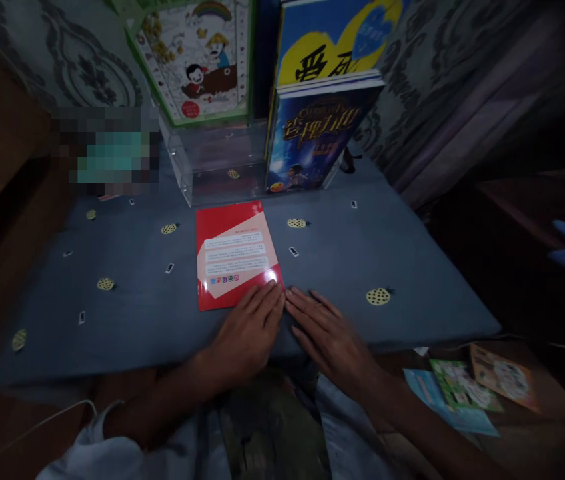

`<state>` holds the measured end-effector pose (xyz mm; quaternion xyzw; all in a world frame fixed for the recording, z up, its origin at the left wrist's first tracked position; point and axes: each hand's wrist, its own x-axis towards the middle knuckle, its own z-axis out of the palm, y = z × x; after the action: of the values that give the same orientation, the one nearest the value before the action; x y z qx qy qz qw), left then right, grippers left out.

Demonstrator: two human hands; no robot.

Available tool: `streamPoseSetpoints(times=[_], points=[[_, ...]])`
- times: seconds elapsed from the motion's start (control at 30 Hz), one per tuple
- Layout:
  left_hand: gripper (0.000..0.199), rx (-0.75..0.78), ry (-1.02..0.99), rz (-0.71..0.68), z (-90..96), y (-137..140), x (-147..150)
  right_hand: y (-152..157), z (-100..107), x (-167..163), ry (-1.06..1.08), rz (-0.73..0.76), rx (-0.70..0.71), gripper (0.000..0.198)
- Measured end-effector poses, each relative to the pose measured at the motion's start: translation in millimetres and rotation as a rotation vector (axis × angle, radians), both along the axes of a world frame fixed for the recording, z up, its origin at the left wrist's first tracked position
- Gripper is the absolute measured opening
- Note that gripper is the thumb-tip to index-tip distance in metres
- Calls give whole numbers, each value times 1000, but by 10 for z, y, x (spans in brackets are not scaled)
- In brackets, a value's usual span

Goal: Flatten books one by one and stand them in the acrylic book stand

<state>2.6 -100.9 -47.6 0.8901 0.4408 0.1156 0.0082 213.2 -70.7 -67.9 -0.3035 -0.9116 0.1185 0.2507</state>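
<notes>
A thin red book with a pink panel and printed text lies flat on the blue table cover, its text upside down to me. My left hand rests with fingers stretched over the book's lower right corner. Beside it, my right hand lies flat on the cover, fingertips at the book's right edge and close to the left fingertips. Neither hand grips anything.
Behind the book, a clear acrylic stand holds a green-bordered picture book, a dark blue book and a yellow-and-blue book. Several booklets lie below the table's right front edge. A pixelated patch covers the back left.
</notes>
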Motion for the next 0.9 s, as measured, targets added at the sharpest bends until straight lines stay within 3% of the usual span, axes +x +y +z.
streamPoseSetpoints(times=[0.17,0.33,0.53,0.67,0.73,0.9], points=[[50,26,-31,61,-90,-160,4,19,-7,2,17,9,8,55],[52,37,-49,159,-116,-324,-192,25,-11,-6,26,25,-4,56],[57,88,-64,332,-76,-592,-488,50,-31,51,53,31,-31,57],[52,139,-58,459,-85,-698,-571,156,74,-35,151,12,-39,55],[48,164,-62,501,-92,-711,-578,229,177,-214,162,77,-51,53],[38,208,-76,505,-101,-675,-597,356,388,-924,-8,440,-121,47]])
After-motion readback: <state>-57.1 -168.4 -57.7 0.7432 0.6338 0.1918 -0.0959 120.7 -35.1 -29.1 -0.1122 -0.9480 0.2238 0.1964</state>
